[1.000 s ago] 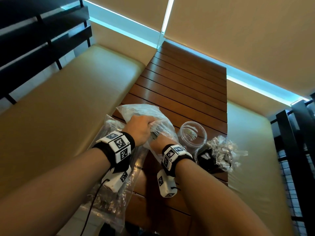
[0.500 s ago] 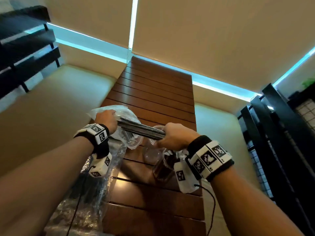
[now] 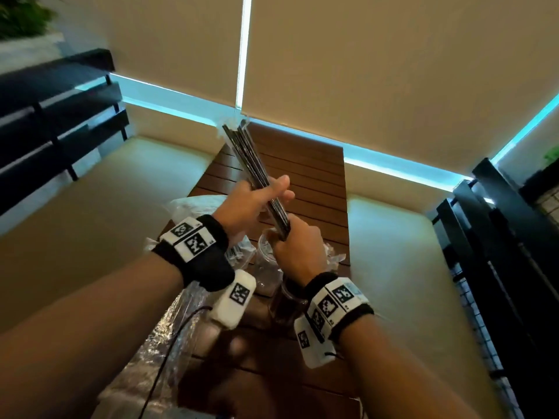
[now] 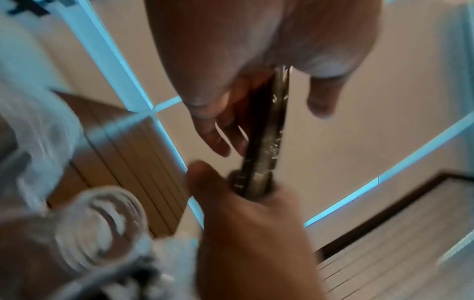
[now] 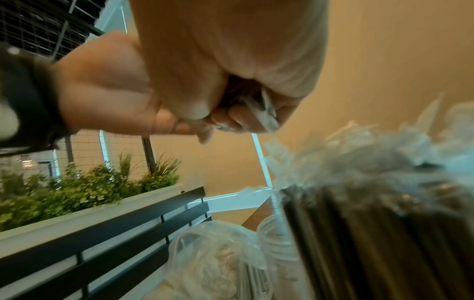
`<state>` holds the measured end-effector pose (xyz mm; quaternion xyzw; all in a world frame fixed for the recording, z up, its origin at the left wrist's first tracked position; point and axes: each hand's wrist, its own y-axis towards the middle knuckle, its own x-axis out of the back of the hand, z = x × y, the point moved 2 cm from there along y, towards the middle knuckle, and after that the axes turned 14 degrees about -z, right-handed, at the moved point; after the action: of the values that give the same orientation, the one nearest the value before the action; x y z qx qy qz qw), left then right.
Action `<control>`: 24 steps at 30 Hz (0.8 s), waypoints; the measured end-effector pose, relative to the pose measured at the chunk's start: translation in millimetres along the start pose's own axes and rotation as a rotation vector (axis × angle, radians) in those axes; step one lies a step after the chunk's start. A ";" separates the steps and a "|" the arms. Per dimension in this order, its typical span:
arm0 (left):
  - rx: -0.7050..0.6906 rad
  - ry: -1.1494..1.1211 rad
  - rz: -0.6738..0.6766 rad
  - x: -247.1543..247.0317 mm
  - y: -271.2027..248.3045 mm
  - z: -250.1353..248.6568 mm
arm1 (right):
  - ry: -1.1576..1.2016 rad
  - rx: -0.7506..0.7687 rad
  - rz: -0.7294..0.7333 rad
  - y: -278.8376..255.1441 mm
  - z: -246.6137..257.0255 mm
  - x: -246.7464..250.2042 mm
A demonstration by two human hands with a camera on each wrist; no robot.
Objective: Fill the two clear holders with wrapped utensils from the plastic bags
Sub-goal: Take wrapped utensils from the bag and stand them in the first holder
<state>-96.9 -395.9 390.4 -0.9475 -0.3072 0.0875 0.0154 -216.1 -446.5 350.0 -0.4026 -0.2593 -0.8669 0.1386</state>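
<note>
Both hands hold a bundle of dark wrapped utensils point(image 3: 257, 176) up over the wooden table point(image 3: 314, 182); it tilts away to the left. My left hand point(image 3: 272, 192) holds its middle between thumb and fingers point(image 4: 218, 140). My right hand point(image 3: 287, 237) grips its lower end in a fist point(image 4: 246, 203). Just below stands an empty clear holder point(image 3: 266, 252), blurred in the left wrist view point(image 4: 102, 219). A second holder point(image 5: 372, 233), nearer me, is packed with dark wrapped utensils. A plastic bag point(image 3: 193, 207) lies left of the hands.
A second clear bag point(image 3: 145, 343) hangs over the table's near left edge. Cream bench cushions point(image 3: 90, 222) flank the table on both sides. Black slatted rails point(image 3: 54, 110) stand at the left and right, and a planter point(image 5: 77, 192) sits behind the left rail.
The bundle has swung from lying level between the hands to standing steeply upright. My left hand has left the bag and now holds the bundle; the hands have come close together.
</note>
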 end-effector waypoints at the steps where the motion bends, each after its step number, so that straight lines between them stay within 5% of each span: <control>1: 0.060 -0.085 -0.066 -4.5 -1.2 -3.0 | 0.031 0.021 -0.003 -1.8 3.6 -2.3; 4: 0.114 -0.237 -0.279 -10.9 -2.3 -13.7 | 0.093 0.126 0.142 -3.5 16.1 -0.1; 7: -0.154 0.055 -0.358 -0.9 0.9 -24.6 | 0.258 0.195 0.196 5.3 18.9 26.5; 11: -0.494 0.771 -0.284 14.0 -2.0 -23.2 | 0.569 0.135 -0.274 36.9 29.6 97.1; 13: -0.542 0.925 -0.204 13.4 -4.5 -12.9 | 0.608 0.122 -0.338 48.8 42.8 113.8; 16: -0.586 0.856 -0.177 -1.9 -9.7 -4.5 | 0.462 0.170 -0.146 47.3 62.0 100.9; 20: -0.549 0.646 -0.206 -17.6 -14.6 1.3 | 0.417 0.179 -0.213 36.6 68.3 81.4; 24: -0.475 0.545 -0.272 -15.2 -12.3 25.3 | 0.481 0.261 -0.124 26.1 39.5 76.6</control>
<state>-120.6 -395.4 369.0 -0.8638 -0.4263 -0.2438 -0.1121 -228.5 -448.3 439.1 -0.1475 -0.3526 -0.9035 0.1936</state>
